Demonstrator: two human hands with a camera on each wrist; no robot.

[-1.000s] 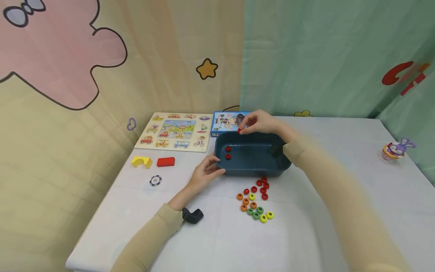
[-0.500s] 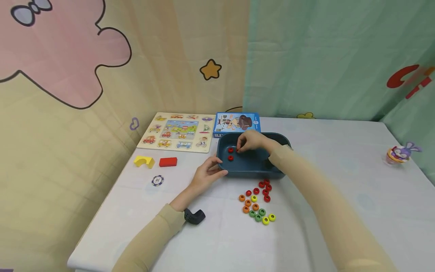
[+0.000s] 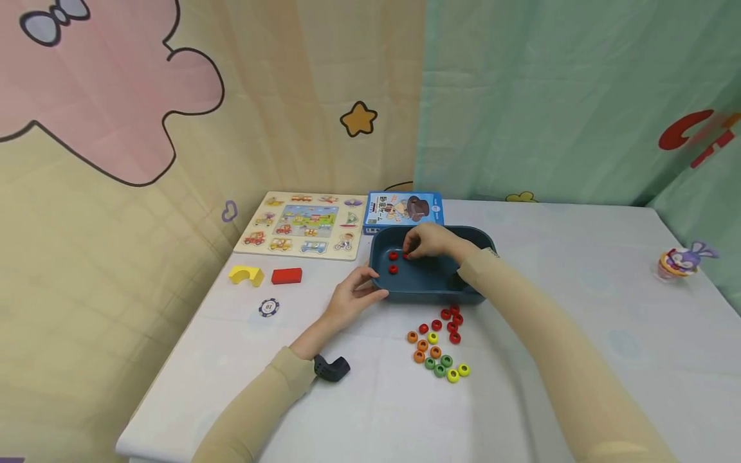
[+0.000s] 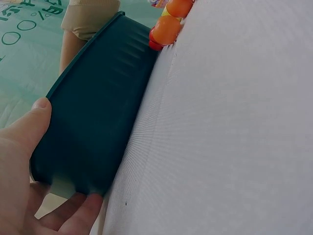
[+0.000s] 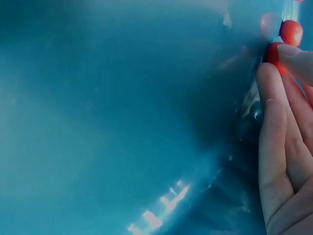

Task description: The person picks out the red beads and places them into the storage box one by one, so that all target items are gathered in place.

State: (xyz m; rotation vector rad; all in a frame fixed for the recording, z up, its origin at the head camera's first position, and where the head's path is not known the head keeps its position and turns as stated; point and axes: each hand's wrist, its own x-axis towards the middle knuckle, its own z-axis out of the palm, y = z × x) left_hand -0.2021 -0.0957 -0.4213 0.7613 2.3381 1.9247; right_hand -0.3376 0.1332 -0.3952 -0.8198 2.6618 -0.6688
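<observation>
At the left end of a dark teal plastic tray (image 3: 434,298), my left hand (image 3: 347,299) grips the corner. Its thumb lies on the near side and its fingers curl around the end, as the left wrist view also shows. Inside the tray, my right hand (image 3: 433,241) pinches a red bead (image 5: 273,56) between thumb and fingertips, low at the tray floor. Two more red beads lie just left of those fingertips: a rear one (image 3: 393,256) and a nearer one (image 3: 393,269).
In front of the tray are several loose red beads (image 3: 455,337), orange beads (image 3: 419,356), green beads (image 3: 440,371) and yellow beads (image 3: 453,375). Behind are a puzzle board (image 3: 295,251) and blue box (image 3: 399,209). Leftward lie a yellow arch block (image 3: 246,275), red block (image 3: 286,276) and round chip (image 3: 269,307).
My right hand has come down from above the tray's far rim to its floor with the red bead. The left hand keeps its grip. The head view has shifted slightly.
</observation>
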